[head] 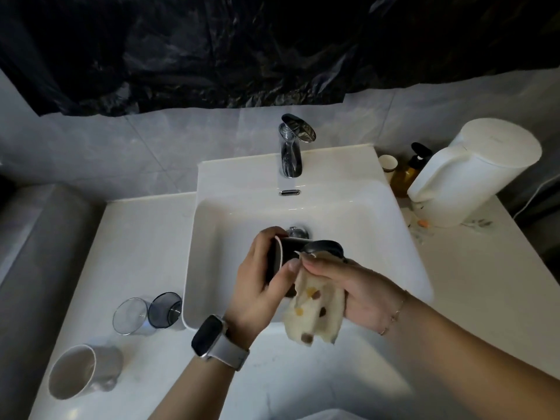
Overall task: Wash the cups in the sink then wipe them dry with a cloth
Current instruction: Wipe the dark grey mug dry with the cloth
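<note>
Black cup [288, 253] over the white sink [378, 213]: lower body hidden by left hand [260, 283] and cream spotted cloth [315, 310]. Cloth's upper part buried in right hand [360, 295]. Chrome drain [297, 231] at 12 o'clock of cup, half covered. Both forearms cut off at the bottom edge. Amber pump bottle [406, 174] at 2 o'clock partly behind white kettle [472, 174]; label unreadable.

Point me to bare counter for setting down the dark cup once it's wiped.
Left counter between the sink and the wall edge is bare, behind the two clear cups. Near counter under the wrists is open too. Right side is crowded: kettle, amber bottle, paper cup.
</note>
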The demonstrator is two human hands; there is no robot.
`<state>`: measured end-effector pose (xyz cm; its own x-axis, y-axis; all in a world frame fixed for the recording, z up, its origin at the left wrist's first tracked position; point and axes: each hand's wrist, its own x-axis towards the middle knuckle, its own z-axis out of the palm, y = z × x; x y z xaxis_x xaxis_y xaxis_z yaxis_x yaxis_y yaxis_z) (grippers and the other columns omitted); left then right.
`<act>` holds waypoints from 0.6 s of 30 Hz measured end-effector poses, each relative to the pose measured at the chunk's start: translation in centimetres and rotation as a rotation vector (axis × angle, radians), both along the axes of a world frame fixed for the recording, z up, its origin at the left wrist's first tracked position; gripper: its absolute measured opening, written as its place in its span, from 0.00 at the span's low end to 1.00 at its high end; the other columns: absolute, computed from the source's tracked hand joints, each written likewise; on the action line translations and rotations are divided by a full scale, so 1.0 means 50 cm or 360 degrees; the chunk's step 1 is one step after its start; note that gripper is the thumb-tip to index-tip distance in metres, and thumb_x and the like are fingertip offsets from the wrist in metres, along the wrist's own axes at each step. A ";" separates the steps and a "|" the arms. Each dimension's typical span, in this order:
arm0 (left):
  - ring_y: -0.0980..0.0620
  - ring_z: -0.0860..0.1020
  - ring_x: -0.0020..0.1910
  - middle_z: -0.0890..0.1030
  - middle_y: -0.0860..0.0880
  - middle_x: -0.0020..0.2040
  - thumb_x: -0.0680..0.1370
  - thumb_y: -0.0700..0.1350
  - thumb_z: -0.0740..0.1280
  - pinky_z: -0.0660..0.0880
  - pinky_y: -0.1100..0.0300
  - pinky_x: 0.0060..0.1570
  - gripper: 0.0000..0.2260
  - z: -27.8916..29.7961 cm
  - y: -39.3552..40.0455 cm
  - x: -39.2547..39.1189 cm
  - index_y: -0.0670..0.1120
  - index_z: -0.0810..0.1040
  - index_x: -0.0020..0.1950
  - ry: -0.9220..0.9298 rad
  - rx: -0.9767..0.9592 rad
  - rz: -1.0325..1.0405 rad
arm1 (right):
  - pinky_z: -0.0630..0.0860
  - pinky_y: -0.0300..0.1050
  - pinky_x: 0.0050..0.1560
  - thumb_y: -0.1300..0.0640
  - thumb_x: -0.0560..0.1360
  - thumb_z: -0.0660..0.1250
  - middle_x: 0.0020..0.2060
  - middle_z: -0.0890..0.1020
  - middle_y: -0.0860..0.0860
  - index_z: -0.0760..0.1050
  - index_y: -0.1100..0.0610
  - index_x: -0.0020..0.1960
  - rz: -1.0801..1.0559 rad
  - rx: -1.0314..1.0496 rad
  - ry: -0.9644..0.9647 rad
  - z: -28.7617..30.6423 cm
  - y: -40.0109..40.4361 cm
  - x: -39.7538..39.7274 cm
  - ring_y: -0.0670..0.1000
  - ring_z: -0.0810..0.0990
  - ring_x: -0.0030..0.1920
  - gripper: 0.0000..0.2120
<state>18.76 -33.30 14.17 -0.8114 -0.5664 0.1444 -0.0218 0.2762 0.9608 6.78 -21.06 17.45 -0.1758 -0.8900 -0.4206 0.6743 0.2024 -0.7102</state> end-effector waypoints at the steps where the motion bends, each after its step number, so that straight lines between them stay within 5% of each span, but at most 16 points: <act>1: 0.52 0.78 0.43 0.80 0.52 0.50 0.75 0.64 0.64 0.75 0.57 0.36 0.16 0.004 -0.001 -0.002 0.59 0.71 0.58 0.0026 0.0031 -0.0011 | 0.77 0.55 0.56 0.54 0.75 0.70 0.49 0.82 0.59 0.80 0.60 0.56 0.0017 -0.0020 -0.0002 0.006 -0.004 -0.001 0.57 0.81 0.52 0.13; 4: 0.56 0.75 0.35 0.79 0.56 0.41 0.75 0.60 0.61 0.70 0.66 0.29 0.18 0.017 0.016 -0.016 0.48 0.72 0.56 0.0123 0.0354 0.0093 | 0.75 0.57 0.41 0.52 0.74 0.70 0.41 0.81 0.63 0.80 0.61 0.50 0.0077 -0.0042 0.0310 0.014 -0.007 -0.003 0.64 0.79 0.41 0.12; 7: 0.54 0.76 0.40 0.78 0.51 0.41 0.72 0.61 0.63 0.74 0.63 0.36 0.23 0.021 0.016 -0.028 0.43 0.73 0.53 -0.0030 0.0706 0.0335 | 0.67 0.45 0.29 0.49 0.65 0.76 0.38 0.83 0.63 0.81 0.62 0.48 0.0139 0.0164 0.0715 -0.011 -0.004 0.018 0.60 0.77 0.33 0.19; 10: 0.47 0.81 0.44 0.82 0.45 0.45 0.74 0.59 0.65 0.76 0.56 0.41 0.19 0.018 0.000 -0.042 0.45 0.79 0.52 -0.0315 0.1312 0.0386 | 0.73 0.45 0.33 0.44 0.55 0.79 0.37 0.81 0.58 0.78 0.69 0.49 -0.0080 0.0333 0.1190 -0.076 -0.001 0.039 0.51 0.77 0.33 0.35; 13: 0.44 0.81 0.31 0.82 0.44 0.36 0.76 0.59 0.63 0.74 0.59 0.31 0.17 0.019 0.002 -0.043 0.46 0.80 0.47 -0.0541 0.1991 0.0381 | 0.73 0.38 0.38 0.49 0.66 0.78 0.36 0.82 0.53 0.80 0.65 0.50 0.0203 0.0139 0.1954 -0.092 0.002 0.021 0.47 0.76 0.33 0.22; 15: 0.45 0.80 0.28 0.81 0.44 0.34 0.76 0.59 0.63 0.74 0.62 0.26 0.17 0.011 0.003 -0.042 0.47 0.79 0.48 -0.0583 0.2072 0.0386 | 0.71 0.38 0.36 0.48 0.67 0.76 0.33 0.81 0.52 0.79 0.64 0.49 0.0287 0.0112 0.2094 -0.086 0.005 0.009 0.46 0.72 0.32 0.21; 18: 0.44 0.81 0.33 0.83 0.45 0.37 0.75 0.59 0.64 0.75 0.58 0.34 0.16 0.004 0.007 -0.045 0.47 0.83 0.45 -0.0372 0.1962 0.0388 | 0.73 0.39 0.35 0.50 0.64 0.80 0.33 0.80 0.46 0.81 0.57 0.47 0.0158 0.0270 0.1911 -0.077 0.003 0.019 0.44 0.73 0.30 0.17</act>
